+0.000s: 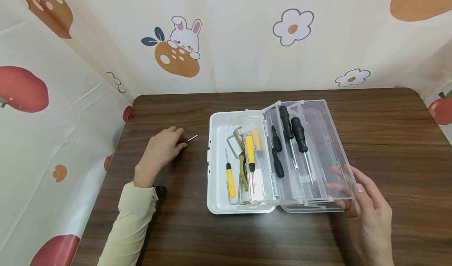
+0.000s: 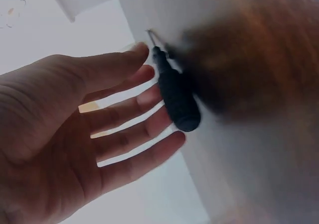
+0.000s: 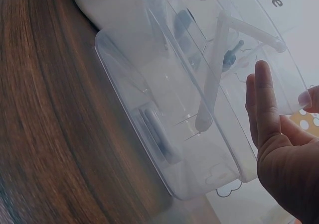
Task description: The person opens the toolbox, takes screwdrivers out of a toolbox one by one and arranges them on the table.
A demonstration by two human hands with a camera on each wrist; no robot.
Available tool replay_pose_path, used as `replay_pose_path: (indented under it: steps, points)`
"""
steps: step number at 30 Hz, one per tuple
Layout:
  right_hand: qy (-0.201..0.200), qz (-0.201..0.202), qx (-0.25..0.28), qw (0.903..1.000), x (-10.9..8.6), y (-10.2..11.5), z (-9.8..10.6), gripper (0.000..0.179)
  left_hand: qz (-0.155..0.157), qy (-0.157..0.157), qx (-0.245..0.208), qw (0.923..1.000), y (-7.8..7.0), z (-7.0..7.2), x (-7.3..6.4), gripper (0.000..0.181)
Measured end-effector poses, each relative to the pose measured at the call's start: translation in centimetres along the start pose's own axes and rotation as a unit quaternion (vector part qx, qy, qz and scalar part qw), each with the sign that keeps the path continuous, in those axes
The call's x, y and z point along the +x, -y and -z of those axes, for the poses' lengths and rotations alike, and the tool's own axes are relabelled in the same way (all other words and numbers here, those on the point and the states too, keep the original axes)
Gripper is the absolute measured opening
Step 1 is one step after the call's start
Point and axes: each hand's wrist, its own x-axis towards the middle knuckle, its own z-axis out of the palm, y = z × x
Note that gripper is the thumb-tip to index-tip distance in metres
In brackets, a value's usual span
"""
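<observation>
Printed cloth (image 1: 240, 58) is hung behind a dark wood-grain table (image 1: 190, 238), on which a white case (image 1: 216, 172) is set. To the left of the case, a small black-handled screwdriver (image 2: 178, 99) is held low by the left hand (image 1: 159, 152), between the thumb and the fingertips, with its metal tip pointed away from the palm. A near corner of a clear tray (image 1: 321, 140) is gripped by the right hand (image 1: 370, 215), the thumb above and the fingers seen through the plastic. The tray is joined by hinged arms to the case, and beneath it a clear lid (image 3: 194, 181) is laid on the table. Two large screwdrivers (image 1: 299, 134) and two small ones, all black-handled, are contained in the tray; in the white base, yellow-handled screwdrivers (image 1: 230, 181), bent metal keys (image 1: 238, 139) and an olive-handled tool (image 1: 243, 167) are jumbled together. For good control, the small screwdriver should be held by its thick grip with the tip clear of the fingers, and the tray should be steadied level so that nothing is rolled about and no hinge is strained.
</observation>
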Motion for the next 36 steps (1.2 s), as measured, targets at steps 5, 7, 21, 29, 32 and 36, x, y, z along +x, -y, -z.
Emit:
replay_pose_path:
  steps: [5,7,21,29,32,36]
  points:
    - [0.003,0.001,0.0,1.0,0.0,0.0,0.1,0.045,-0.052,-0.074,0.029,0.9955,-1.5,1.2,-0.6,0.025]
    - [0.005,0.002,0.002,1.0,-0.1,0.0,0.1,0.045,-0.082,-0.106,0.031,0.9905,-2.4,1.9,-0.8,0.023]
    - [0.003,-0.001,-0.012,0.9999,-0.2,0.0,0.1,0.045,-0.338,-0.073,0.073,0.9355,-9.3,3.3,-2.0,0.033]
    - [0.01,-0.002,-0.006,0.9999,0.0,0.0,0.1,0.045,-0.389,0.047,0.085,0.9163,-11.3,2.2,-1.9,0.036]
    - [0.009,-0.003,-0.008,0.9999,0.0,0.0,0.1,0.045,-0.397,0.083,0.097,0.9091,-12.1,1.6,-1.8,0.036]
    - [0.014,-0.001,-0.004,0.9999,0.0,-0.1,0.2,0.046,-0.407,0.113,0.106,0.9002,-13.0,1.0,-1.9,0.037]
